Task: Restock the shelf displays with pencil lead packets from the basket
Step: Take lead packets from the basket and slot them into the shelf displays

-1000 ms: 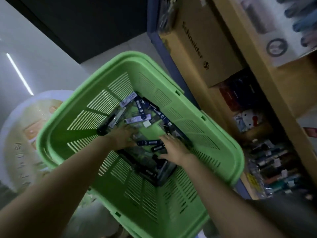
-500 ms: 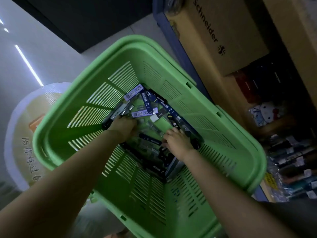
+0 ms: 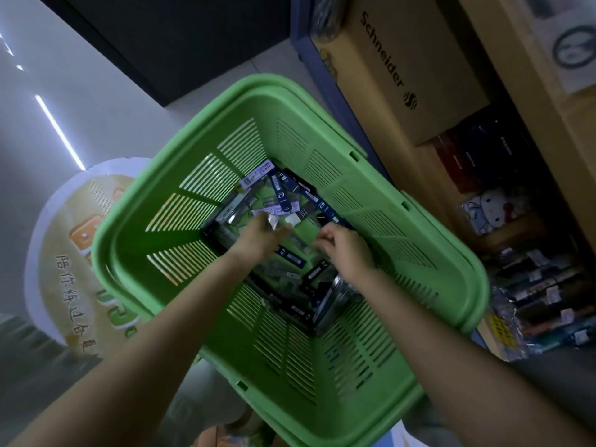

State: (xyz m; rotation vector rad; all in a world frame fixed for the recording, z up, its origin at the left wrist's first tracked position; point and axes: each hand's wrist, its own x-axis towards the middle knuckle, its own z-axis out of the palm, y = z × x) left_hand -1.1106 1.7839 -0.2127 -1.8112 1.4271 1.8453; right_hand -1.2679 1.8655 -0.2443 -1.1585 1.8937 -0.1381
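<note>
Basket (image 3: 129,221), left-centre: left hand (image 3: 261,237) down among pencil lead packets (image 3: 280,191) on basket floor, likely sorting; grip cannot be told.
Basket, right-centre: right hand (image 3: 345,250), fingers (image 3: 324,235) curled, contents unseen.
Right of basket: shelf (image 3: 554,140), near for short restock reach.

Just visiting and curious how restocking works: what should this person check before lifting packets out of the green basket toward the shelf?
1. Pencil lead packets in the basket: ok, many lie on its bottom.
2. Left hand and right hand down among them: ok.
3. A packet firmly gripped: cannot tell, fingers hide it.
4. Shelf displays beside the basket: ok.
5. Free slot there: cannot tell, too dark.
</note>
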